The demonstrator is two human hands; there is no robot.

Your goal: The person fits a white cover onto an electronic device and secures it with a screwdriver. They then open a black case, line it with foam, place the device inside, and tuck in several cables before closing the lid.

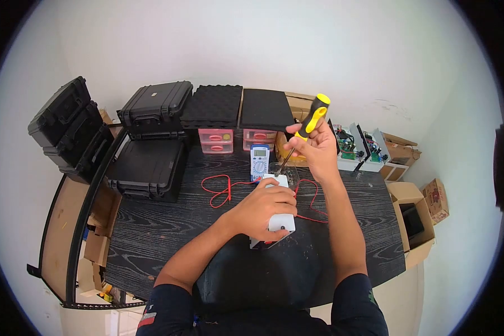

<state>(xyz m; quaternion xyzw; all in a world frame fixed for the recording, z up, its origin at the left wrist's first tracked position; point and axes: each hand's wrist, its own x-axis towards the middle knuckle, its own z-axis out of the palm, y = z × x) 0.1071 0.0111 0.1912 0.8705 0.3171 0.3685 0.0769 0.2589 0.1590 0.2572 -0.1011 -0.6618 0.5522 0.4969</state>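
Observation:
My right hand [320, 150] grips a screwdriver [313, 119] with a yellow and black handle, its shaft slanting down to the left. The tip reaches the far end of a white box-shaped device [281, 223]; whether it sits in a screw I cannot make out. Across the top of that device lies my left hand [267, 207], fingers wrapped round it and holding it on the dark table. Just beyond stands a blue and white multimeter [260, 162]. Red test leads [228, 190] curl on the table to the left, and a red wire [315, 193] runs to the right.
Black hard cases [151, 162] are stacked on the left. Pink-fronted drawer boxes [216, 141] and black foam sheets [213, 106] line the back. Open units with green circuit boards [350, 145] stand at the back right. A cardboard box [411, 224] is beside the right table edge.

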